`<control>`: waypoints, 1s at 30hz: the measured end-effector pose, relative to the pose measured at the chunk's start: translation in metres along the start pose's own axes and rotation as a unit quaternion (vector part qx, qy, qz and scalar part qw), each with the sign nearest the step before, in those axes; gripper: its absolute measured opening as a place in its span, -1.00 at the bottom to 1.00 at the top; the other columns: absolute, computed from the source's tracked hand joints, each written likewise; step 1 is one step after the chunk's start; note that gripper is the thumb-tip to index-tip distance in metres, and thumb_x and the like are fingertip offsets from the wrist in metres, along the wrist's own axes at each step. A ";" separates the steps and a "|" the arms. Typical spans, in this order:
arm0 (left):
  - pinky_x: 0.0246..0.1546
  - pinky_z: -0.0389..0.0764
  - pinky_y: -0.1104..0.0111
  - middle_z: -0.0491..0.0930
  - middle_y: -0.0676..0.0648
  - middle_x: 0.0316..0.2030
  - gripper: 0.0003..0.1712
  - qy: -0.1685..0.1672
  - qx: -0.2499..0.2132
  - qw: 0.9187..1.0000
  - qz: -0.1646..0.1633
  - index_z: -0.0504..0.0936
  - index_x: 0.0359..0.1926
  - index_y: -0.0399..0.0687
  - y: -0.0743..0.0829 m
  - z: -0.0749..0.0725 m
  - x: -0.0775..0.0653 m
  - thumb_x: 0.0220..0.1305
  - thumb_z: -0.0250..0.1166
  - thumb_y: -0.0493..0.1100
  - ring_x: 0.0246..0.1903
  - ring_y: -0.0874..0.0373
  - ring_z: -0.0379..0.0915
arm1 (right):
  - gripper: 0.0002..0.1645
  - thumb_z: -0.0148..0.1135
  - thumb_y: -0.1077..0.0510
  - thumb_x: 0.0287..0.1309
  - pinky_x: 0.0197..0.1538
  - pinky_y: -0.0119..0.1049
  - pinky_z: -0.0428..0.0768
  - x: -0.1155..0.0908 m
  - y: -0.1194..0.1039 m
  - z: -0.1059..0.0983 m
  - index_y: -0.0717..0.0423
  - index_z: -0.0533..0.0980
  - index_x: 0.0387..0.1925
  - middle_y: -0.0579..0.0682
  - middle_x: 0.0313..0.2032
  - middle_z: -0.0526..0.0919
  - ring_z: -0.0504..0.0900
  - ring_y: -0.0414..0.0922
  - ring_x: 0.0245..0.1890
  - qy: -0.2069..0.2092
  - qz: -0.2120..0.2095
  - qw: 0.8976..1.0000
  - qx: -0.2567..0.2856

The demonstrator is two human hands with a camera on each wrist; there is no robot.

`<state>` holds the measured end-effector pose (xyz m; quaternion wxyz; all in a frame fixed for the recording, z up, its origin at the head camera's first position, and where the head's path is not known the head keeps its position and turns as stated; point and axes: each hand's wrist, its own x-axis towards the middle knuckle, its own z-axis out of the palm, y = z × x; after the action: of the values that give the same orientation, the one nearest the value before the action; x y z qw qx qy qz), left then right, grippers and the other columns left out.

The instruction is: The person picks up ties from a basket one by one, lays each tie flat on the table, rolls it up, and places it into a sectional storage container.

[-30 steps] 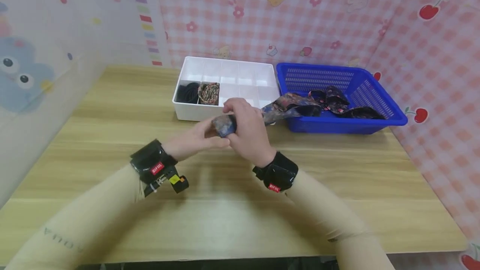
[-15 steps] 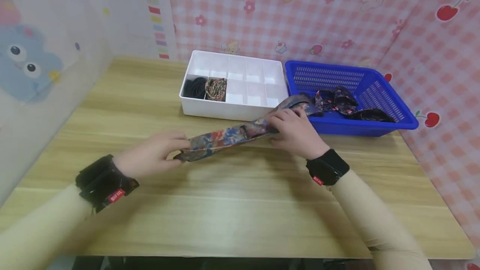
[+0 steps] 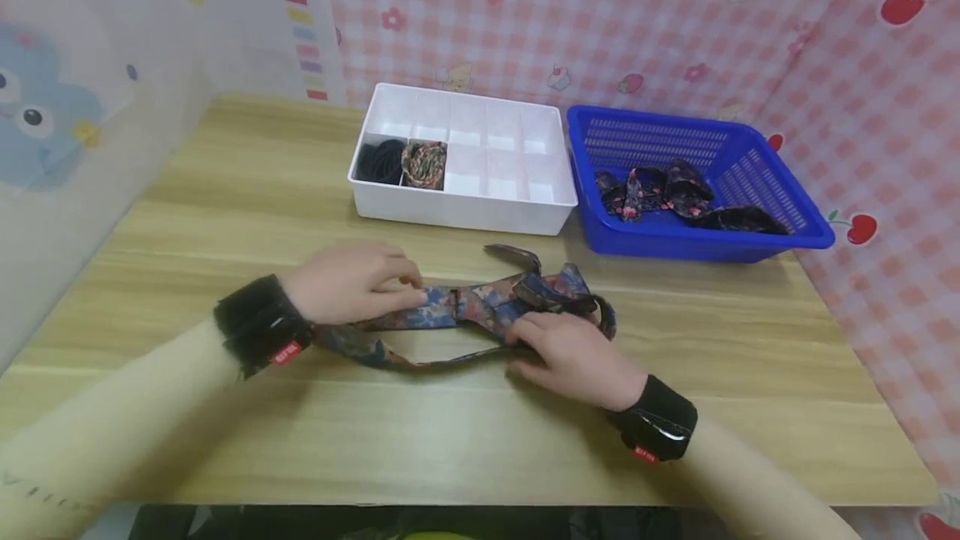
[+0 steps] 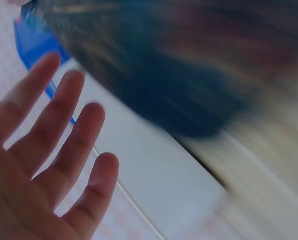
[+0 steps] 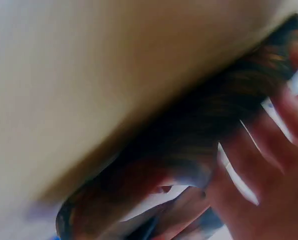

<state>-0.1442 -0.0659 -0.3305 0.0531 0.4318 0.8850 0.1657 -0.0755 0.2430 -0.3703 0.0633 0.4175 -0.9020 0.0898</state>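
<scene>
A necktie-like strip of blue and red floral fabric (image 3: 427, 309) lies loosely folded and twisted on the table, with one edge looping toward the front. My left hand (image 3: 356, 282) is over its left end. In the left wrist view its fingers (image 4: 71, 105) are straight and spread, apart from the blurred necktie (image 4: 188, 90); its thumb is out of sight. My right hand (image 3: 573, 357) holds the necktie's right part, a band passing between fingers and thumb. The right wrist view is blurred, with the fingers (image 5: 258, 150) against the dark necktie (image 5: 188, 125).
Behind the hands stands a white divided box (image 3: 465, 211), with a black coil (image 3: 381, 162) and a patterned coil (image 3: 425, 165) in two front-left compartments. To its right, a blue basket (image 3: 697, 244) holds dark pink-flowered fabric pieces (image 3: 686, 190). Patterned walls rise at the back and sides.
The necktie has come away from the basket and now lies on the table in front of the box. The left hand went left, then forward over the necktie; the right hand went right, then lower.
</scene>
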 end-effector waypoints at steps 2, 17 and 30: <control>-0.06 0.55 0.16 0.63 -0.01 -0.10 -0.64 0.010 0.012 1.000 0.018 0.67 -0.06 -0.01 0.008 0.005 0.026 0.38 0.14 0.10 -0.11 0.08 0.55 | -0.70 0.35 -0.03 0.15 -0.11 -0.33 0.57 -0.003 -0.007 -0.005 -0.02 0.56 -0.12 -0.17 -0.18 0.57 0.56 -0.26 -0.19 -0.045 -0.014 0.997 0.067; -0.26 0.52 0.19 0.54 -0.04 -0.22 -0.51 -0.041 0.089 0.995 0.033 0.61 0.04 -0.02 0.028 0.038 0.076 0.19 0.32 0.16 -0.27 0.06 0.48 | -0.45 0.44 -0.12 0.01 -0.10 -0.08 0.59 -0.057 0.031 -0.035 0.08 0.60 -0.01 -0.01 -0.10 0.62 0.60 -0.02 -0.10 -0.091 0.174 0.980 -0.019; -0.14 0.35 0.23 0.58 0.15 -0.24 -0.64 -0.005 0.113 0.982 0.154 0.68 -0.18 0.19 0.091 0.068 0.003 0.13 0.33 0.25 -0.17 0.19 0.42 | -0.61 0.20 0.09 0.29 -0.07 -0.22 0.52 0.005 0.053 -0.032 -0.10 0.56 0.15 -0.05 0.10 0.52 0.51 -0.17 -0.11 -0.111 0.062 0.986 0.103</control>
<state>-0.0618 0.0053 -0.3634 -0.0181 0.5666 0.8209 0.0690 -0.1180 0.2800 -0.3445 -0.0862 0.3721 -0.9136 0.1395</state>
